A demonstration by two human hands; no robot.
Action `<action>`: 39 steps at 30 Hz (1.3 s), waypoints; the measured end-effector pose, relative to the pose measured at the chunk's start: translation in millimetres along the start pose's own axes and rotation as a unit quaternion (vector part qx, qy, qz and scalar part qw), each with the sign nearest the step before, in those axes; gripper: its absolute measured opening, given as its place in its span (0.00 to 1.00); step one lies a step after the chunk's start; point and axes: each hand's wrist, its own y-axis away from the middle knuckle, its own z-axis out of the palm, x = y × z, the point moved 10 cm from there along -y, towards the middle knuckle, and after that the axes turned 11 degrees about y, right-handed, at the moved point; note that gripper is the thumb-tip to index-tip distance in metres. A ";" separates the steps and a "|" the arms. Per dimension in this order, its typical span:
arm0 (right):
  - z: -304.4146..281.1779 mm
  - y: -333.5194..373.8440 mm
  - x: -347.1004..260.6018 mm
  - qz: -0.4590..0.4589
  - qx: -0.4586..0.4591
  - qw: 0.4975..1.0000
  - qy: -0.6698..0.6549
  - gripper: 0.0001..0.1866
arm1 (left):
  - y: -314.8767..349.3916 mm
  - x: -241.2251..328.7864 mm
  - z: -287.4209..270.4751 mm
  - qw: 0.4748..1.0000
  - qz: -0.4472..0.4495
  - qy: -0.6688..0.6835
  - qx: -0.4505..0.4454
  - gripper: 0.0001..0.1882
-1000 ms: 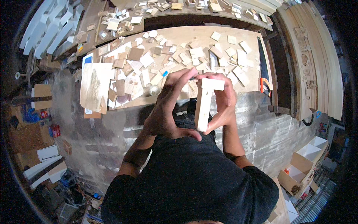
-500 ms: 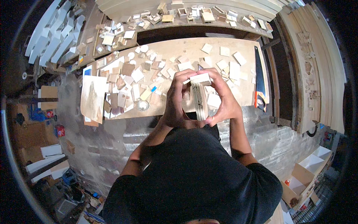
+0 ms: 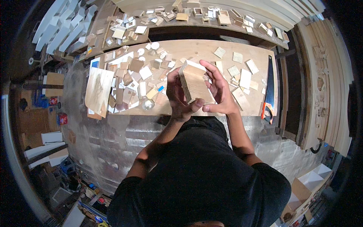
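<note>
My left hand [image 3: 177, 99] grips a small plywood block [image 3: 194, 82], its thumb across the near edge and its fingers behind the far left side. The block is tilted, with a smooth pale face, a layered left edge and a white strip along the top. Close at its right side, my right hand [image 3: 224, 92] has its fingers spread and curved; whether the fingertips touch the wood is hard to make out. Both hands are above the near side of a wooden worktable [image 3: 177, 48]. Wood offcuts [image 3: 145, 72] lie scattered beyond and to the left of them.
A handsaw [image 3: 269, 90] with an orange and black handle lies at the table's right end. Near the front left edge are a round clear object [image 3: 148, 104] and a thin wooden board [image 3: 99, 89]. Behind, a shelf [image 3: 166, 27] carries small wooden boxes. Long planks [image 3: 334, 83] stand at right.
The block has turned from edge-on to show its broad face, leaning left. My right hand has loosened from around it and its fingers have spread. The view has shifted slightly.
</note>
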 end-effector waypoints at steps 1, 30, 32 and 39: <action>2.5 -2.6 1.9 0.000 0.007 1.000 -0.010 0.64 | 0.2 1.8 -3.7 1.000 0.002 0.006 0.004 0.54; 191.8 5.5 8.6 0.066 0.154 0.986 -0.010 0.32 | 17.4 158.4 -130.7 0.930 0.291 -0.192 -0.116 0.54; 203.0 4.8 16.0 0.083 0.170 0.982 -0.017 0.31 | 20.5 165.7 -141.2 0.939 0.272 -0.183 -0.108 0.52; 226.3 -7.3 31.2 0.127 0.167 0.978 0.019 0.30 | 17.7 174.4 -168.7 0.924 0.230 -0.290 -0.097 0.53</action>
